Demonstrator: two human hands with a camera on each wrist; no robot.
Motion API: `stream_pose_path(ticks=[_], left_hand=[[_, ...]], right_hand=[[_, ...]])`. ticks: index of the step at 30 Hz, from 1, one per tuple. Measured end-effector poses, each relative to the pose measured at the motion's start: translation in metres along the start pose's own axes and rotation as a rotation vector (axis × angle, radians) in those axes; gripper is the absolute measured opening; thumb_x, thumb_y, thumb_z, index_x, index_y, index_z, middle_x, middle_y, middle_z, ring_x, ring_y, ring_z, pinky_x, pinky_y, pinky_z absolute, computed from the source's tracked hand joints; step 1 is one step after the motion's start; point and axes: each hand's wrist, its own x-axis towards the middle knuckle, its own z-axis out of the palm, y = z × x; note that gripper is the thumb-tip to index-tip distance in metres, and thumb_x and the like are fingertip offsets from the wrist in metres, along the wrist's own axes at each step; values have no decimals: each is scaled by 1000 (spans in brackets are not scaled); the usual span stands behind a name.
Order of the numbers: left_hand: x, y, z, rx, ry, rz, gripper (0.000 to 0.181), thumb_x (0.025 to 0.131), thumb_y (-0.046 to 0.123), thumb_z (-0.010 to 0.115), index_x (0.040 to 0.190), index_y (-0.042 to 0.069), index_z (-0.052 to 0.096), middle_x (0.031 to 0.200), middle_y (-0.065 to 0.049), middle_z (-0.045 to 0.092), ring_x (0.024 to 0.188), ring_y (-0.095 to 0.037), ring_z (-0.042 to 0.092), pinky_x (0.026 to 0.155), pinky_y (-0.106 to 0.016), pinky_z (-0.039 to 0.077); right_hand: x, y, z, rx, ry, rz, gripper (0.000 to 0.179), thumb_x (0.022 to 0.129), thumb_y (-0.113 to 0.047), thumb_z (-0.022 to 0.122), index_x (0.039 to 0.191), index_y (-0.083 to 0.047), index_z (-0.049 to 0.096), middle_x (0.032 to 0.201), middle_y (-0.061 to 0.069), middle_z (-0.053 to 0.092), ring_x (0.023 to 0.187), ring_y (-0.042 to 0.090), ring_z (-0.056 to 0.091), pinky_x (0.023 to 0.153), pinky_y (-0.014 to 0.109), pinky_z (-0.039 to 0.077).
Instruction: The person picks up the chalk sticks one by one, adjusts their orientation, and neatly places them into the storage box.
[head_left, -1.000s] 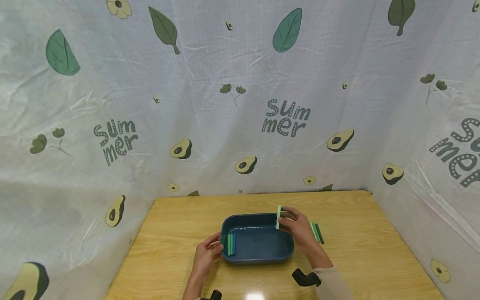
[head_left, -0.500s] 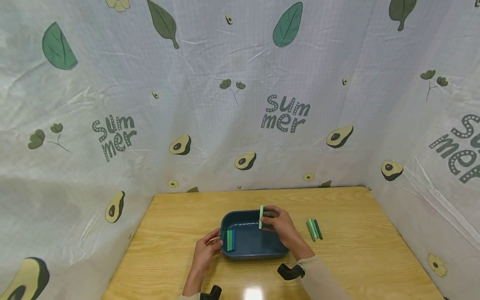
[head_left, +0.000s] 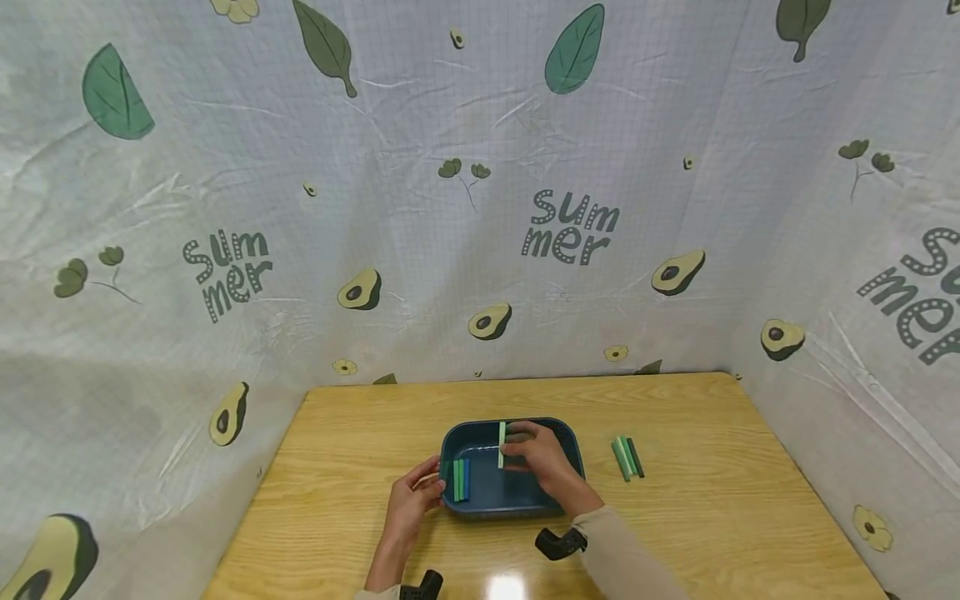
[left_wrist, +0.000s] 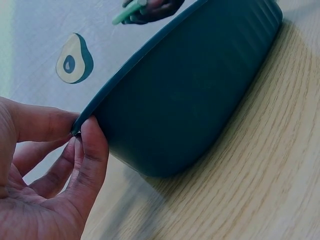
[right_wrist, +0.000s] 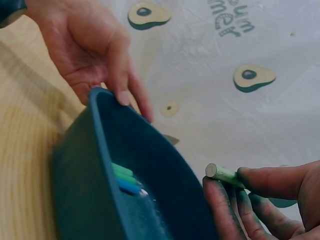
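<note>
A dark blue plastic tray [head_left: 517, 505] stands on the wooden table. My left hand [head_left: 407, 505] pinches its left rim between thumb and fingers, as the left wrist view also shows. Over the tray, my right hand [head_left: 542, 457] pinches a pale green chalk stick [head_left: 502, 445] between thumb and fingertips. That stick has a round end [right_wrist: 212, 171] and stands nearly in line with the tray's short side. Dark stains mark the right fingertips. Inside the tray at its left end, green chalk sticks [head_left: 458, 481] and a blue chalk stick [head_left: 467, 480] lie side by side.
More chalk sticks [head_left: 622, 459] in green shades lie on the table [head_left: 697, 500] right of the tray, with a dark green one [head_left: 636, 458] at their right side. A white printed sheet [head_left: 420, 250] hangs behind the table and along both sides.
My right hand has carried the pale green chalk stick leftward from the tray's right end to above its middle. The left hand keeps its grip on the rim.
</note>
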Motion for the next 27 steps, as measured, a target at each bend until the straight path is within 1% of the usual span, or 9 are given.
stream_pose_path(ticks=[2,9,15,21,27], left_hand=[[0,0,0,-2,-1,0,48,90,-5,59,138,-4,53,127,-23,55,88,-9,62,66,-25,54],[-1,-1,1,-5,-1,-6,49,90,-5,59,138,-5,52,129,-26,54,88,-9,61,66,-24,54],[-2,1,1,5,3,-6,48,90,-4,60,138,-5,52,129,-26,54,88,-10,61,66,-24,54],[0,1,0,11,-1,-8,48,90,-3,59,138,-4,52,130,-27,53,88,-10,61,68,-26,55],[0,2,1,4,-1,-7,48,90,-3,60,138,-5,52,129,-26,53,87,-10,61,66,-26,55]], right_hand=[[3,6,2,4,-4,7,54,89,-3,66,138,6,46,125,28,58,95,23,68,81,43,59],[7,16,10,-1,6,48,52,86,0,67,134,8,48,121,27,60,92,22,68,80,44,59],[12,22,18,-6,23,79,51,83,2,69,130,9,50,108,22,63,82,19,68,74,43,60],[15,27,25,-36,25,90,50,82,4,70,128,10,51,99,19,64,77,19,68,71,43,60],[17,32,32,-91,57,95,48,78,7,71,124,9,54,91,18,66,72,21,70,64,41,60]])
